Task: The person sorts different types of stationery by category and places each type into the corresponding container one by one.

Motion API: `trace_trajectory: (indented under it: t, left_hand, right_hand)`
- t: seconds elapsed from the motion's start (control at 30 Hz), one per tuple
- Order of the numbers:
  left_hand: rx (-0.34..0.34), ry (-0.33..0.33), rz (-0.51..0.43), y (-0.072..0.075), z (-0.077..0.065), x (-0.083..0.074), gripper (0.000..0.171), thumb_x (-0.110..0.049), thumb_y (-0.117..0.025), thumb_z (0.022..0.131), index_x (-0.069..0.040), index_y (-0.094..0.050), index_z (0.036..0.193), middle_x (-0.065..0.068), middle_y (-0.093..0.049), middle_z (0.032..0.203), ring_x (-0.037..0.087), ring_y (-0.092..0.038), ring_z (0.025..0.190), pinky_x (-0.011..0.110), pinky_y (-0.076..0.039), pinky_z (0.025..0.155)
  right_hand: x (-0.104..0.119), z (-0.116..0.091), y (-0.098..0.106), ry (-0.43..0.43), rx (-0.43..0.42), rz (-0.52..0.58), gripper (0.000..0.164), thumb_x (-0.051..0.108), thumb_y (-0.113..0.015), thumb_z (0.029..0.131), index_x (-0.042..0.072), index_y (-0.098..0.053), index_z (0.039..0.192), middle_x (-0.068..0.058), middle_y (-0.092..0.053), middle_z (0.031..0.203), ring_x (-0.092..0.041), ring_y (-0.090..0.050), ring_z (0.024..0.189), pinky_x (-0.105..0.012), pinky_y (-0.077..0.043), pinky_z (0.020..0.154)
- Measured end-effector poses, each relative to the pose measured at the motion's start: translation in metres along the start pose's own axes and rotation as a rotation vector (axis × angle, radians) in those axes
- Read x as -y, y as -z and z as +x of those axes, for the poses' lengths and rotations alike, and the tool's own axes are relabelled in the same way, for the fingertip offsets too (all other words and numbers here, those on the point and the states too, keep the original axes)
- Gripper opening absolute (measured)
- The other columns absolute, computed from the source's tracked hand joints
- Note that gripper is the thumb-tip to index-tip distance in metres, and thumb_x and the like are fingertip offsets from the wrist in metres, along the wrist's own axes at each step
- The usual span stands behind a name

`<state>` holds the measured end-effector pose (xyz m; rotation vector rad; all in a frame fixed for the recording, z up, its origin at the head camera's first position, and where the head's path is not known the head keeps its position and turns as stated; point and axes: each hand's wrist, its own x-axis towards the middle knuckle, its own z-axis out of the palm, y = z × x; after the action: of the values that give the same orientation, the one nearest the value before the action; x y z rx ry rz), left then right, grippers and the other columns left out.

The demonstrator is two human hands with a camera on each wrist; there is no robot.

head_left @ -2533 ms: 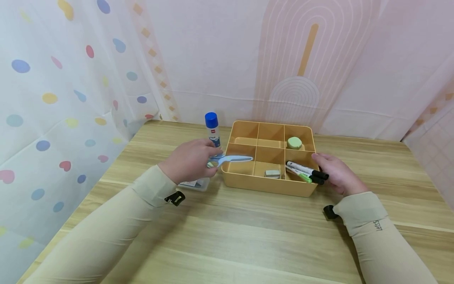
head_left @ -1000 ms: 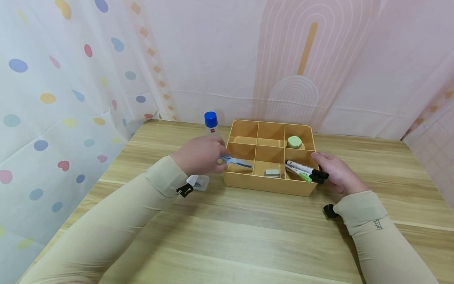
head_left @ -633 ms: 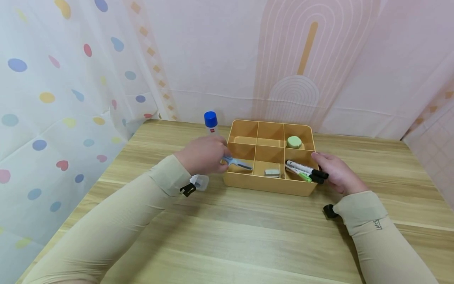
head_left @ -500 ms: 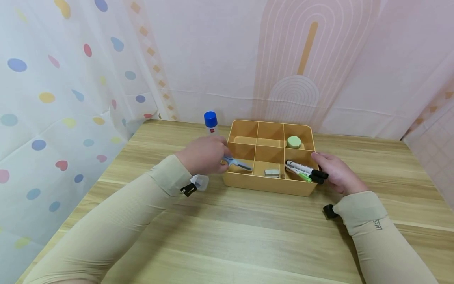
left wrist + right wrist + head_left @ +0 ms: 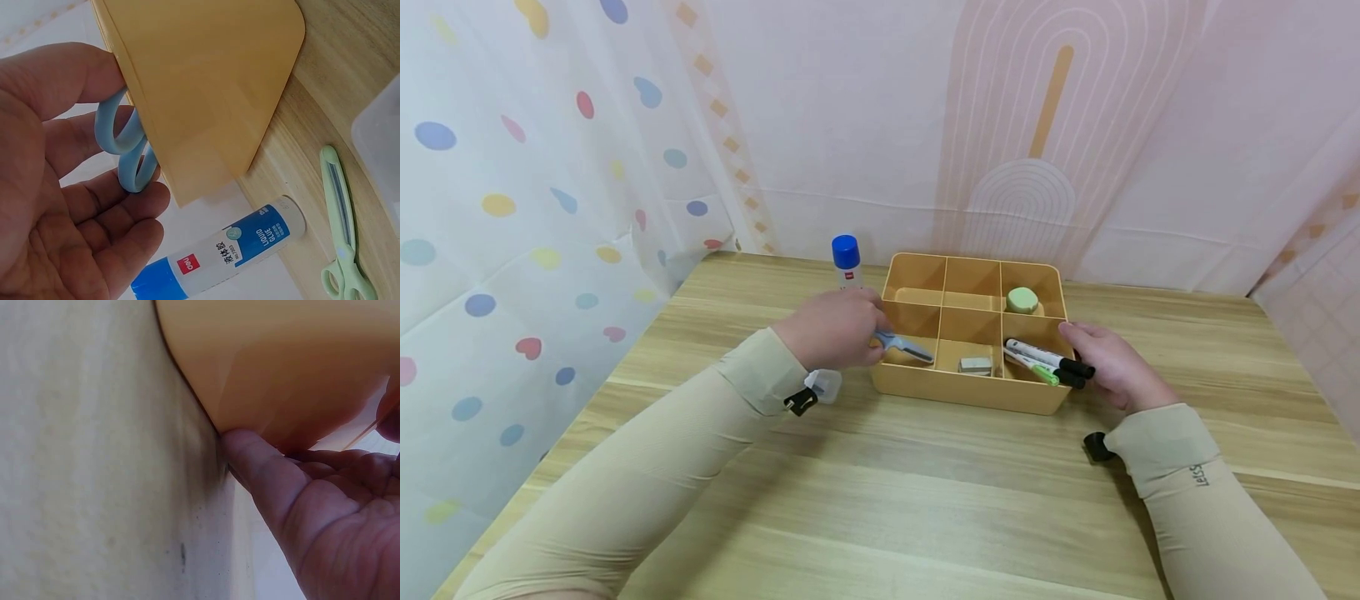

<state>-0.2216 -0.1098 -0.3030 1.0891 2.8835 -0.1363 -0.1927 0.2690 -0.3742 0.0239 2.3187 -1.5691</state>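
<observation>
My left hand (image 5: 838, 327) pinches the handles of light-blue scissors (image 5: 906, 344) at the left side of a yellow six-compartment organizer (image 5: 970, 393). Their blades slant down inside its front left compartment. In the left wrist view, the blue finger loops (image 5: 112, 131) stick out over the rim between thumb and fingers. On the opposite side, my right hand (image 5: 1112, 367) holds the organizer, thumb at the rim and fingers against the outer wall (image 5: 269, 381). A grey-white block (image 5: 976, 365) lies in the front middle compartment. Several pens (image 5: 1048, 360) lean in the front right one.
A blue-capped liquid glue bottle (image 5: 846, 254) stands left of the organizer. Green scissors (image 5: 342, 219) lie on the table in the left wrist view. A small clear case (image 5: 827, 385) sits near my left wrist. A pale green rounded item (image 5: 1022, 300) occupies the back right compartment.
Since the earliest frame, my left hand has moved right and down, lowering the blue scissors' blades into the front left compartment. Over the last half second it barely moves. My right hand keeps its place.
</observation>
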Motion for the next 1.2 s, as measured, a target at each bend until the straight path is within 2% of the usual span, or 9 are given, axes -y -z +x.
trace_trajectory:
  t: [0.17, 0.23, 0.3, 0.53, 0.67, 0.9, 1.1, 1.2]
  left_hand:
    - [0.011, 0.019, -0.035, 0.000, 0.000, 0.000, 0.030, -0.032, -0.073, 0.096, -0.014, -0.082, 0.118, 0.005, -0.070, 0.125, 0.023, -0.066, 0.111, 0.039, -0.058, 0.100]
    - [0.013, 0.022, -0.048, -0.001, -0.001, 0.001, 0.031, -0.033, -0.073, 0.096, -0.014, -0.081, 0.119, 0.005, -0.070, 0.126, 0.023, -0.066, 0.112, 0.039, -0.058, 0.101]
    - [0.008, 0.022, -0.056, -0.001, -0.001, 0.001, 0.031, -0.033, -0.073, 0.096, -0.014, -0.081, 0.119, 0.005, -0.070, 0.127, 0.024, -0.066, 0.113, 0.040, -0.058, 0.102]
    - [-0.031, -0.015, -0.062, -0.004, -0.003, 0.004, 0.030, -0.031, -0.073, 0.096, -0.012, -0.080, 0.118, 0.007, -0.069, 0.130, 0.025, -0.066, 0.116, 0.040, -0.057, 0.105]
    - [-0.035, -0.021, -0.072, -0.003, -0.004, 0.005, 0.035, -0.033, -0.073, 0.096, -0.012, -0.078, 0.124, 0.008, -0.068, 0.135, 0.026, -0.066, 0.119, 0.042, -0.056, 0.107]
    - [-0.022, -0.002, -0.166, -0.002, -0.009, 0.012, 0.055, -0.044, -0.068, 0.099, -0.012, -0.065, 0.144, 0.010, -0.061, 0.148, 0.031, -0.060, 0.134, 0.049, -0.051, 0.114]
    - [-0.040, 0.026, -0.210, -0.001, -0.014, 0.023, 0.057, -0.046, -0.056, 0.106, -0.012, -0.057, 0.152, 0.009, -0.058, 0.152, 0.032, -0.058, 0.140, 0.050, -0.046, 0.119]
    - [-0.040, 0.046, -0.212, -0.001, -0.016, 0.029, 0.058, -0.045, -0.053, 0.108, -0.011, -0.054, 0.154, 0.011, -0.055, 0.157, 0.035, -0.049, 0.149, 0.052, -0.041, 0.123]
  right_hand:
    - [-0.001, 0.001, 0.001, 0.002, -0.005, 0.007, 0.087, 0.053, -0.034, 0.111, -0.010, -0.009, 0.164, -0.035, -0.019, 0.169, -0.016, -0.052, 0.126, -0.011, -0.052, 0.084]
    - [-0.001, 0.001, 0.001, 0.001, -0.006, 0.006, 0.086, 0.053, -0.034, 0.111, -0.010, -0.008, 0.164, -0.035, -0.018, 0.170, -0.025, -0.047, 0.134, -0.010, -0.052, 0.084]
    - [-0.001, 0.001, 0.001, 0.003, -0.006, 0.006, 0.086, 0.052, -0.034, 0.111, -0.011, -0.008, 0.164, -0.035, -0.017, 0.170, -0.025, -0.046, 0.135, -0.010, -0.052, 0.084]
    - [0.000, 0.001, 0.001, 0.007, -0.002, 0.016, 0.086, 0.052, -0.034, 0.111, -0.012, -0.008, 0.164, -0.035, -0.020, 0.169, 0.001, -0.055, 0.107, -0.011, -0.054, 0.083]
    - [-0.001, 0.001, 0.001, 0.003, -0.003, 0.029, 0.086, 0.051, -0.035, 0.111, -0.012, -0.008, 0.163, -0.036, -0.020, 0.168, 0.007, -0.055, 0.098, -0.013, -0.054, 0.082]
    - [-0.002, 0.001, 0.001, 0.006, -0.001, 0.043, 0.086, 0.051, -0.034, 0.111, -0.011, -0.007, 0.164, -0.037, -0.019, 0.168, 0.007, -0.058, 0.096, -0.014, -0.056, 0.081]
    - [-0.002, 0.001, 0.001, 0.002, -0.005, 0.035, 0.087, 0.052, -0.035, 0.111, -0.010, -0.008, 0.164, -0.035, -0.018, 0.169, 0.003, -0.055, 0.104, -0.012, -0.054, 0.083]
    - [-0.002, 0.001, 0.001, 0.002, -0.008, 0.026, 0.086, 0.052, -0.035, 0.111, -0.010, -0.008, 0.164, -0.035, -0.018, 0.169, 0.002, -0.053, 0.107, -0.012, -0.054, 0.084]
